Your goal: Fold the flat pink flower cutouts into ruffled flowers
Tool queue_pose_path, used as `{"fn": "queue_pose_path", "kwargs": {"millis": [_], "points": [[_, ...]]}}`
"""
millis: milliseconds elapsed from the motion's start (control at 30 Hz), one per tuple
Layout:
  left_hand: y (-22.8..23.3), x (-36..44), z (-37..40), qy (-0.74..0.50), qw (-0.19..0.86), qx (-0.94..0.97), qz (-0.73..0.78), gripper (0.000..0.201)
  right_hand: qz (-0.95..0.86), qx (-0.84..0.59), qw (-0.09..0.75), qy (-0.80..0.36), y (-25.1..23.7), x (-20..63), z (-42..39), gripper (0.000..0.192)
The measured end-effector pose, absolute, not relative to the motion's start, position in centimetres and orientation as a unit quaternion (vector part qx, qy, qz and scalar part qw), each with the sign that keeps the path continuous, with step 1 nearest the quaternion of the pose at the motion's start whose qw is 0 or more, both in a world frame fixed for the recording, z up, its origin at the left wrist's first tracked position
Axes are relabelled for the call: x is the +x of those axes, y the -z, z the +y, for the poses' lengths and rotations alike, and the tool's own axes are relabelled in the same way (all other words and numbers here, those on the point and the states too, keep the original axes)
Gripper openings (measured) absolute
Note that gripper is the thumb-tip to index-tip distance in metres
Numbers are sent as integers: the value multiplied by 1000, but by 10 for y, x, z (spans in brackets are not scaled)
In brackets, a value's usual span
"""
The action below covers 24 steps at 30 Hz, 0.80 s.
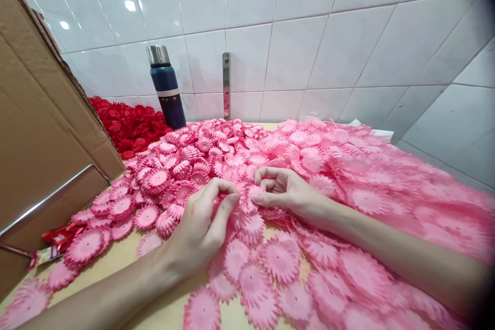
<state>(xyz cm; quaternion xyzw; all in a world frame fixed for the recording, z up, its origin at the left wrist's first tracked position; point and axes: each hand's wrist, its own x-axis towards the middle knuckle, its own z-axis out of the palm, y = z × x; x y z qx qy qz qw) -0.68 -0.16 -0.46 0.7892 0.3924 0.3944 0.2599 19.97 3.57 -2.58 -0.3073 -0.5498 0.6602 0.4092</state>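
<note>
Both of my hands come together over a heap of pink scalloped fabric flower discs (280, 258). My left hand (203, 216) is closed, thumb and index fingertips pinched together; whatever lies between them is too small to make out. Facing it, my right hand (284, 191) is curled with its thumb and index finger at a pale pink flower disc (247, 197), which seems pinched at its edge. A small gap separates the two hands. Thicker pink ruffled discs (158, 178) are piled behind my left hand, and loose, thin ones spread beneath and beyond my right forearm.
A dark blue bottle (168, 90) with a steel cap stands at the back beside a red ruffled pile (129, 126). A cardboard box (50, 93) walls off the left side, with small wrappers (58, 242) near it. A metal bracket (226, 85) is on the tiled wall (309, 56).
</note>
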Motion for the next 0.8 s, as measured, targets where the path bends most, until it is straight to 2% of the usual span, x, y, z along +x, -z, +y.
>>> {"fn": "queue_pose_path", "kwargs": {"millis": [267, 500, 800], "points": [[5, -1, -4, -487, 376, 644, 455, 15, -556, -287, 411, -663, 28, 199, 37, 32], [-6, -7, 13, -678, 415, 493, 354, 14, -560, -317, 397, -654, 27, 200, 36, 29], [-3, 0, 3, -602, 519, 487, 362, 12, -558, -307, 396, -661, 26, 200, 35, 22]]}}
